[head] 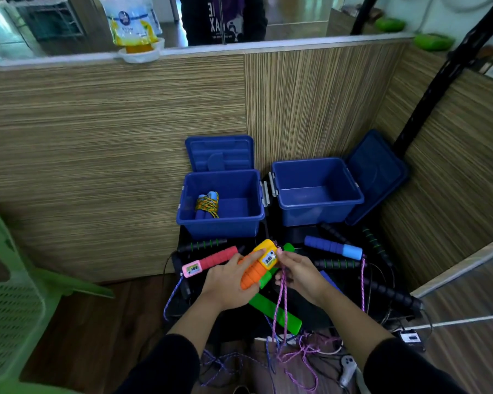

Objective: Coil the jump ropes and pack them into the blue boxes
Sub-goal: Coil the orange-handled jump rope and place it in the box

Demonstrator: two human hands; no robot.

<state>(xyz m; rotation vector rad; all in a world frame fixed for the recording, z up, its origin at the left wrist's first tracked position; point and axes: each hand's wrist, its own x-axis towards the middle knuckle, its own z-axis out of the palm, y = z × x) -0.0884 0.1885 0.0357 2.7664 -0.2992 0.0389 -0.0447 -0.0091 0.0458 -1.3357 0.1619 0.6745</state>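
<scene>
My left hand (pixel 228 282) grips an orange and yellow jump rope handle (pixel 256 270) together with a green handle (pixel 268 275). My right hand (pixel 299 275) pinches the pink-purple rope (pixel 281 305) right beside the handles; the rope hangs down to a tangle on the floor. Two open blue boxes stand behind. The left box (pixel 221 220) holds a coiled rope with blue handles (pixel 207 204). The right box (pixel 319 207) shows nothing inside.
Loose handles lie around my hands: a red one with a pink counter (pixel 211 261), a blue one (pixel 335 247), another green one (pixel 276 312), several black ones (pixel 337 263). Wooden panel walls close the corner. A green plastic chair (pixel 15 294) stands at the left.
</scene>
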